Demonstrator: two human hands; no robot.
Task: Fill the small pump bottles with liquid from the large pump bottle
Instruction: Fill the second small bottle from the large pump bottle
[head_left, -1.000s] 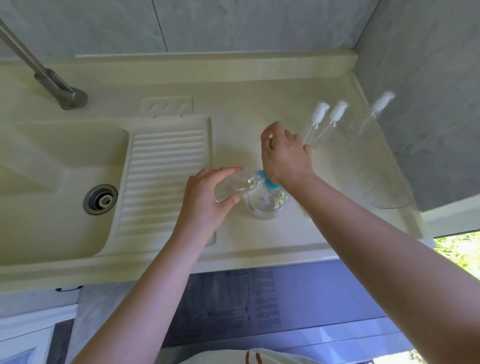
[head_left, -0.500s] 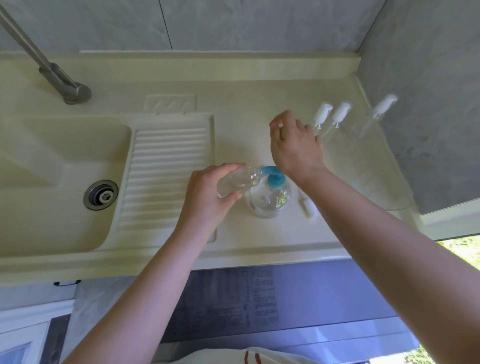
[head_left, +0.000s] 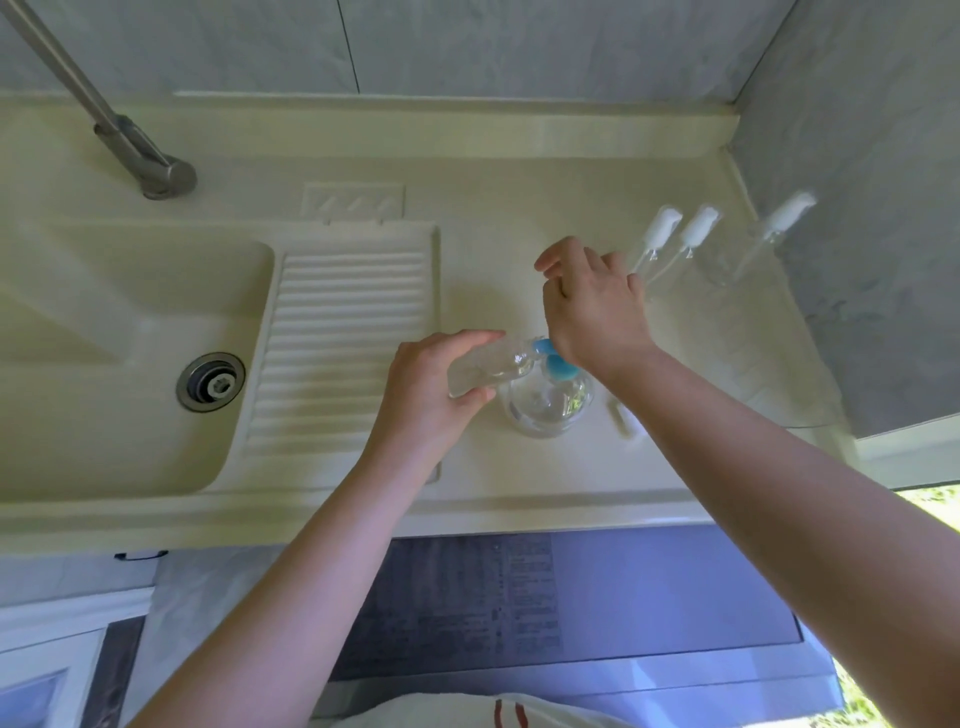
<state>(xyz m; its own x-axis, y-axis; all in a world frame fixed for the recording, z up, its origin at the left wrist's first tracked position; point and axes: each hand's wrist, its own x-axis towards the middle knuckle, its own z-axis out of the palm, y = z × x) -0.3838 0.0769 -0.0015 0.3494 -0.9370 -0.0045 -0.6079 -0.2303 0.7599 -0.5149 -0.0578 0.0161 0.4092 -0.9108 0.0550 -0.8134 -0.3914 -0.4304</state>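
Standing capped: three small bottles (head_left: 675, 249); left hand (head_left: 431, 389) holds a fourth (head_left: 488, 366).

Counts around the large pump bottle

One large pump bottle (head_left: 550, 400) with a blue pump is standing on the counter (head_left: 519, 218); four small pump bottles are showing, one (head_left: 488, 366) tilting just left of it and three (head_left: 655, 244) (head_left: 696, 240) (head_left: 774, 234) standing behind it to the right; one small white piece (head_left: 623, 418) is lying just right of it; two hands (head_left: 431, 395) (head_left: 592, 301) are working at it.

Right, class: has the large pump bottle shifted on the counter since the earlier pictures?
No: the large pump bottle stays just right of the ribbed drainboard.
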